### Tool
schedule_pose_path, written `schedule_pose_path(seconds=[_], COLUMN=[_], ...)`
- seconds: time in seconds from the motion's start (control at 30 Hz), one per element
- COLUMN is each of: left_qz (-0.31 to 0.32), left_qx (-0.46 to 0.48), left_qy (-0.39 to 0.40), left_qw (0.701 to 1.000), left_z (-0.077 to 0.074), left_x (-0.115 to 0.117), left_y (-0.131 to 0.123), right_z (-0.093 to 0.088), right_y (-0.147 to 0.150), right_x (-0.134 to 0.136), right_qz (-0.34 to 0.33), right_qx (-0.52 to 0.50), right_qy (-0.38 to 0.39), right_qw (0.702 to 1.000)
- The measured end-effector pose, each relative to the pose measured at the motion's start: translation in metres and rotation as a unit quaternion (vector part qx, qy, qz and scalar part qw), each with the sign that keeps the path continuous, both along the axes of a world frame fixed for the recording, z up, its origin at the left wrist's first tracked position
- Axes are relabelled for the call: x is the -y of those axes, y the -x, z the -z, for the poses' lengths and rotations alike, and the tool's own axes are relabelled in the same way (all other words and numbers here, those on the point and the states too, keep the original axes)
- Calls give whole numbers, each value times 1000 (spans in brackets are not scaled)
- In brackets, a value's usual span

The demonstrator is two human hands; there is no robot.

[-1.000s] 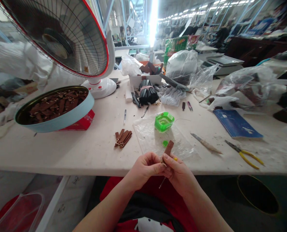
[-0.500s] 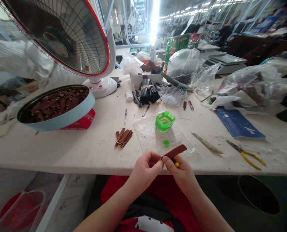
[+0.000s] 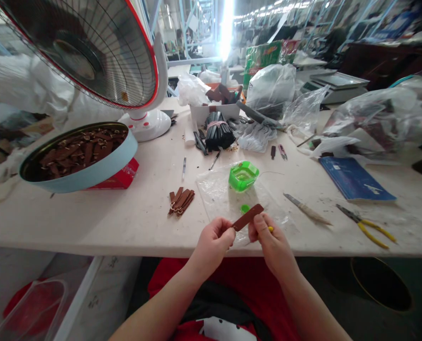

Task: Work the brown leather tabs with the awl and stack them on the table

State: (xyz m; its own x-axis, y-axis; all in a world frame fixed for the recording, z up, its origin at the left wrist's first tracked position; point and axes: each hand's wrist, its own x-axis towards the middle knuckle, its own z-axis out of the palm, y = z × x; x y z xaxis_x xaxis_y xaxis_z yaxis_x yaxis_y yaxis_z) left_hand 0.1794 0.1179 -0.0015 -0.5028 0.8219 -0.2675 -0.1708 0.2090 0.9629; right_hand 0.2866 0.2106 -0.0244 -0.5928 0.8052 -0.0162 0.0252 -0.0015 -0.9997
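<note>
My left hand (image 3: 214,242) pinches the near end of a brown leather-like strap (image 3: 247,219), above the front edge of the table. Closed around a small yellow-handled tool (image 3: 270,229), my right hand (image 3: 273,244) has its thumb and fingertips at the strap's far end. Fingers cover most of the tool, so its kind cannot be made out. Beyond the hands, a green dish (image 3: 243,176) of clear liquid and a small green cap (image 3: 245,208) rest on a clear plastic sheet (image 3: 214,189). To the left lies a small pile of brown straps with metal rings (image 3: 181,201).
A round tin (image 3: 126,158) full of brown straps stands at left, near a fan (image 3: 143,125). On the right are a knife with a wrapped handle (image 3: 307,209), yellow-handled pliers (image 3: 367,226) and a blue booklet (image 3: 356,180). A bundle of black strips (image 3: 218,132) lies farther back.
The strap has turned and shifted slightly left, showing more of its flat face. My right hand has moved right, away from the left hand, to the strap's far end.
</note>
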Motion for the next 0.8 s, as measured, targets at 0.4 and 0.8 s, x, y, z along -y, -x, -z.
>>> schedule_pose_path(seconds=[0.4, 0.8], left_qz=[-61, -74], left_qx=[88, 76], left_qy=[19, 38], left_qw=[994, 994], left_z=[15, 17], left_x=[-10, -13], left_y=[19, 20], right_z=[28, 21], right_y=[6, 3], right_x=[-58, -52], right_qz=[180, 219], right_qx=[-41, -63], right_qy=[-50, -52], right_qw=[981, 972])
